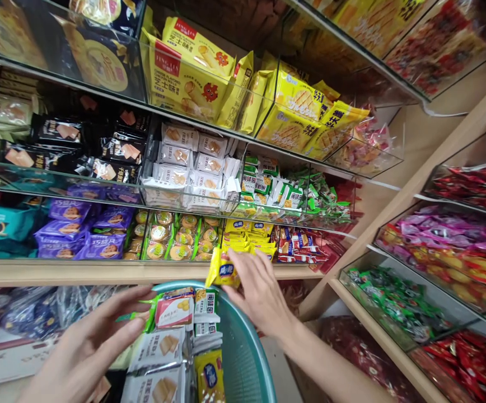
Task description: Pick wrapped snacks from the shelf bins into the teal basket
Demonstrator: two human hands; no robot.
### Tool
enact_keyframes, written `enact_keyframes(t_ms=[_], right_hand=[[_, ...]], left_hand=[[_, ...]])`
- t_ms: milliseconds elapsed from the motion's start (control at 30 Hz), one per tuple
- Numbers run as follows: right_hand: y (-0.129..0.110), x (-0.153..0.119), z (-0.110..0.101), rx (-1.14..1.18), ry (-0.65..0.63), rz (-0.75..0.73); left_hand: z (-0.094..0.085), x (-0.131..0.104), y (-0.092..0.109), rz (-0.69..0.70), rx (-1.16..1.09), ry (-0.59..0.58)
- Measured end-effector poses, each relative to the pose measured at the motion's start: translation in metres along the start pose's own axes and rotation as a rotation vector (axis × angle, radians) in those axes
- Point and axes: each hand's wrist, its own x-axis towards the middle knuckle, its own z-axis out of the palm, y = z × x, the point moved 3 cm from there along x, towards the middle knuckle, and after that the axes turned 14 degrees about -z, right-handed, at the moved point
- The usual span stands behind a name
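Note:
My right hand [255,288] grips a small yellow snack packet [225,270] just in front of the lowest shelf, beside a stack of like yellow packets [249,238]. Below it is a teal plastic basket [247,347]. Inside lie white wafer packets [165,350], a red and white packet [174,310], green and white packets [206,308] and a yellow packet [210,376]. My left hand [96,341] is over the basket's left side, its fingers apart, near a bright green wrapper [151,314]; nothing is held in it.
Clear-fronted shelf bins hold purple packets [102,243], black packets [121,148], white packets [180,154] and large yellow bags [188,75]. A wooden shelf edge [79,272] runs above the basket. Angled bins on the right hold green sweets [394,302] and red sweets [465,364].

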Motion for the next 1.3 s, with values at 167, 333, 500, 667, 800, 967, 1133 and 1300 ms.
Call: enact_keyframes(t_ms=[167, 333, 500, 667, 800, 967, 1133, 1300], right_hand=[[-0.054, 0.008, -0.003, 0.038, 0.009, -0.118], [-0.070, 0.008, 0.000, 0.076, 0.010, -0.108], [-0.062, 0.008, -0.003, 0.418, -0.048, 0.121], [-0.049, -0.001, 0.005, 1.125, -0.162, 0.635], [-0.053, -0.011, 0.008, 1.572, -0.168, 0.794], [-0.054, -0.045, 0.012, 1.691, -0.139, 1.066], [-0.063, -0.101, 0.034, 1.539, -0.150, 1.368], [-0.085, -0.134, 0.062, 1.444, -0.184, 1.480]], left_hand=[[0.039, -0.007, 0.022, -0.008, -0.169, -0.207], [0.050, -0.009, 0.026, -0.022, -0.319, -0.185], [0.050, -0.009, 0.023, -0.044, -0.328, -0.241], [0.057, -0.014, 0.029, -0.079, -0.314, -0.390], [0.065, -0.018, 0.029, -0.093, -0.290, -0.454], [0.050, -0.015, 0.027, -0.049, -0.103, -0.264], [0.026, -0.014, 0.036, -0.070, -0.064, -0.111], [0.020, -0.013, 0.040, -0.061, -0.033, -0.015]])
